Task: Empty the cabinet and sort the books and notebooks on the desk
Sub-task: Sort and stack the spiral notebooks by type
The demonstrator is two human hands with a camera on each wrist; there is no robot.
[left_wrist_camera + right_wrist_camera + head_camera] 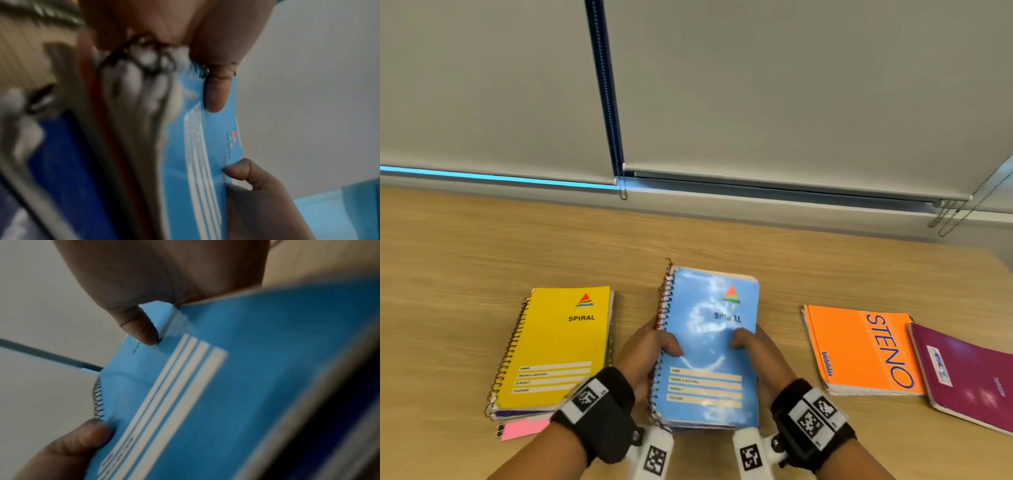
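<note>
A light wooden desk with a fine horizontal grain fills the near half of the scene and runs across its whole width. Along its far edge sits a pale grey sill. Above it, two grey roller blinds are drawn down: the left blind and the right blind, parted by a dark blue vertical frame. A beaded cord hangs at the gap between them, and more cords dangle at the far right. A thin strip of bright bluish daylight shows under the left blind.
</note>
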